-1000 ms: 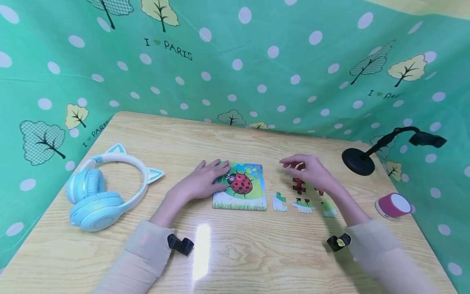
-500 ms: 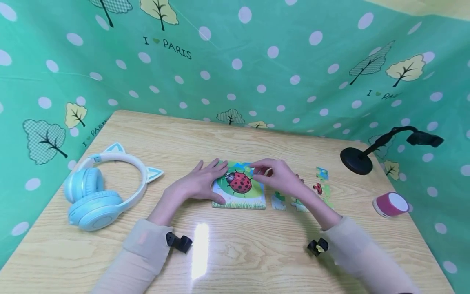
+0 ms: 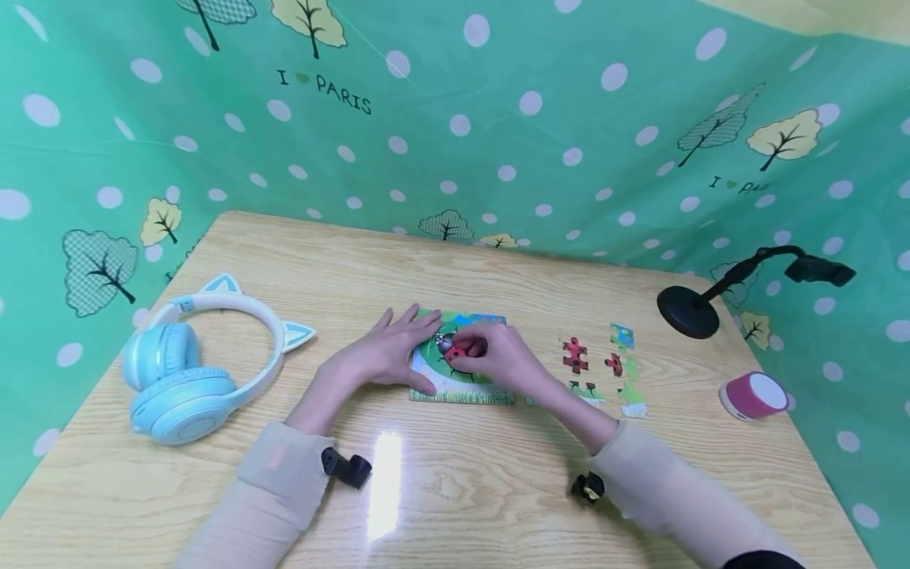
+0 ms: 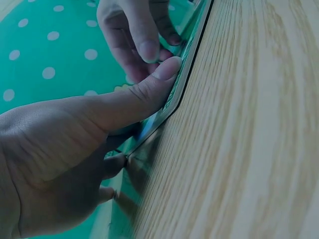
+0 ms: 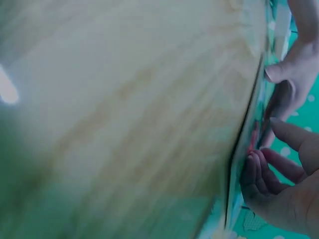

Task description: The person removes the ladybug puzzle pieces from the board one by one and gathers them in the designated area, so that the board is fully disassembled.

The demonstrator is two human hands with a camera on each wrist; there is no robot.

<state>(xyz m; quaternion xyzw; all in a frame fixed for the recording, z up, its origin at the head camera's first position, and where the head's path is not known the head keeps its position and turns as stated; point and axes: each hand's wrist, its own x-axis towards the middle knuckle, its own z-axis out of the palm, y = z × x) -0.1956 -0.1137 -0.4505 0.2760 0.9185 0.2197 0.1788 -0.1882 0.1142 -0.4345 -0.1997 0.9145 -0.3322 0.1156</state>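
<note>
Across the ladybug puzzle (image 3: 469,394), the left hand (image 3: 387,349) lies spread; the right hand (image 3: 501,356), pinch unclear, seems mid-fitting or lifting; lightness matters next.

Dotted green cloth (image 3: 419,158) hangs behind a wooden table (image 3: 483,474) — glare-streaked.

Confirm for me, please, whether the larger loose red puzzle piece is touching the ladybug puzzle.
Apart: the head view plainly shows tabletop between the larger red piece and the ladybug puzzle.
</note>
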